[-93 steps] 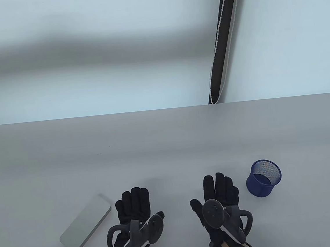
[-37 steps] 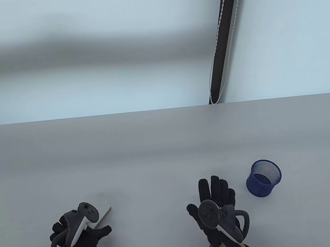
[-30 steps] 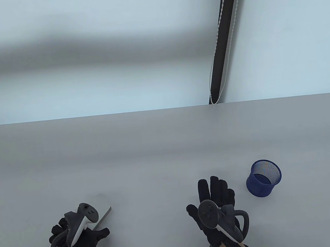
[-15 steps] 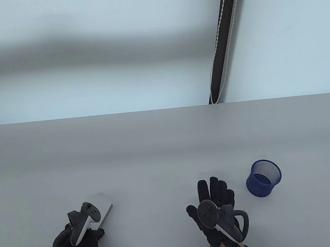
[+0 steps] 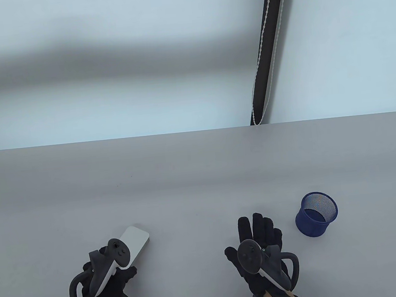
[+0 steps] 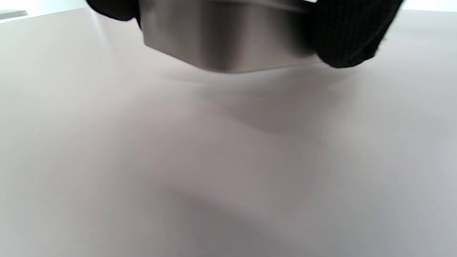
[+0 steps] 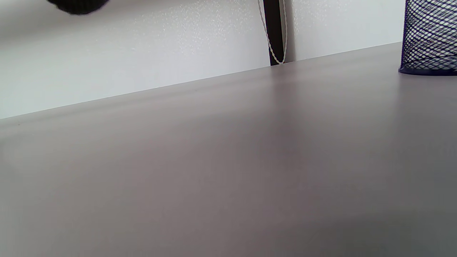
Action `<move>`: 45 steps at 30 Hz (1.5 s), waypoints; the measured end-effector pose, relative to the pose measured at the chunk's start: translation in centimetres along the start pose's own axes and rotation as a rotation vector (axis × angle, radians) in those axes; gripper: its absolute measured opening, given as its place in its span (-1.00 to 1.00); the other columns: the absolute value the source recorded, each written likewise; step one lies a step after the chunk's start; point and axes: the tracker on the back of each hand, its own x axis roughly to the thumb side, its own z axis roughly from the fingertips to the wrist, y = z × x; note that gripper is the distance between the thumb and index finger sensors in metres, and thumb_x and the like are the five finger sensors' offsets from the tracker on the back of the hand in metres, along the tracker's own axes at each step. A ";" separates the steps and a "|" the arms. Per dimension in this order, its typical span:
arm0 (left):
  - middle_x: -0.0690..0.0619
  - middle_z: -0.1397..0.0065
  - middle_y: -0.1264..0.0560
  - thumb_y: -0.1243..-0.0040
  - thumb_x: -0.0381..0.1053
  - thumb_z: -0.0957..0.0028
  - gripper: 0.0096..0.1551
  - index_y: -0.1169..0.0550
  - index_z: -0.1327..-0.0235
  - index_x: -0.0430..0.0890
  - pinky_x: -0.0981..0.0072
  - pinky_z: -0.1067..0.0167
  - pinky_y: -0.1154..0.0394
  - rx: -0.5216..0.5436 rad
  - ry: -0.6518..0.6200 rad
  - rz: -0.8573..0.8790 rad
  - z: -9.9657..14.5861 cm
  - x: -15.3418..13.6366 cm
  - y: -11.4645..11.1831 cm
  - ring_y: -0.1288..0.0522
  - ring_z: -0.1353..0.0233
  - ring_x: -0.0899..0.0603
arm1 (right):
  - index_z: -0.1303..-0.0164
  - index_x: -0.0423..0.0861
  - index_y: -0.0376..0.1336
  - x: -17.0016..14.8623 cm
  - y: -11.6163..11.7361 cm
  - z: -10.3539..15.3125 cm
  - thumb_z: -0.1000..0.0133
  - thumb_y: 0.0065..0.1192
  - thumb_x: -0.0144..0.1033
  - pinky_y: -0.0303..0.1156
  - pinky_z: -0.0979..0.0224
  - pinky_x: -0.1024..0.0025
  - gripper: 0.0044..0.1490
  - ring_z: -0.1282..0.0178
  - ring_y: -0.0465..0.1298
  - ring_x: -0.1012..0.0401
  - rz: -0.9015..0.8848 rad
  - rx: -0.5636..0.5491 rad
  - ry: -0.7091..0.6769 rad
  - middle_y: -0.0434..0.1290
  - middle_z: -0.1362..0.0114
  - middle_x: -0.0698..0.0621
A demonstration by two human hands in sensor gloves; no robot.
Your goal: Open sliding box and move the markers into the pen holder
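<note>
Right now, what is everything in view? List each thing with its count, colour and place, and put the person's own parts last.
sliding box: 1, white-grey, near left of the table, raised off the surface in the left wrist view, closed as far as it shows
pen holder: 1, blue mesh, upright, near right of the table
table: 1, grey, fills the lower half of the table view
dark strip with bead cord: 1, black with a white cord, on the wall behind the table
markers: none visible
left hand: 1, black glove with a tracker, grips the sliding box
right hand: 1, black glove with a tracker, flat on the table left of the pen holder
</note>
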 end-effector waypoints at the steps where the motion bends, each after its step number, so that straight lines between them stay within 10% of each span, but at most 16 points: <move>1: 0.02 -0.67 -0.21 0.00 0.44 -0.19 -0.14 -0.15 -0.60 0.01 -0.13 -0.58 -0.30 0.008 -0.010 -0.003 0.1 0.2 0.1 -0.29 -0.56 -0.24 | -0.54 0.03 -0.32 0.0 0.0 0.0 0.03 -0.01 0.27 -0.29 -0.56 -0.27 0.09 -0.62 -0.31 -0.17 0.001 0.001 0.000 -0.40 -0.60 -0.19; 14: 0.12 -0.68 -0.22 -0.04 0.45 -0.14 -0.15 -0.17 -0.58 0.06 -0.01 -0.60 -0.31 0.139 -0.270 -0.134 3.6 5.8 1.1 -0.31 -0.62 -0.12 | -0.54 0.03 -0.32 0.0 0.0 -0.1 0.03 0.00 0.27 -0.29 -0.56 -0.27 0.10 -0.62 -0.31 -0.17 0.007 0.010 0.000 -0.40 -0.60 -0.19; 45: 0.19 -0.68 -0.14 -0.03 0.43 -0.10 -0.15 -0.10 -0.56 0.13 -0.02 -0.63 -0.18 0.050 -0.654 -0.216 4.3 13.8 -3.6 -0.21 -0.66 -0.11 | -0.53 0.03 -0.31 0.1 0.3 -0.1 0.04 0.02 0.26 -0.28 -0.57 -0.26 0.10 -0.62 -0.31 -0.16 0.026 0.032 -0.013 -0.37 -0.60 -0.19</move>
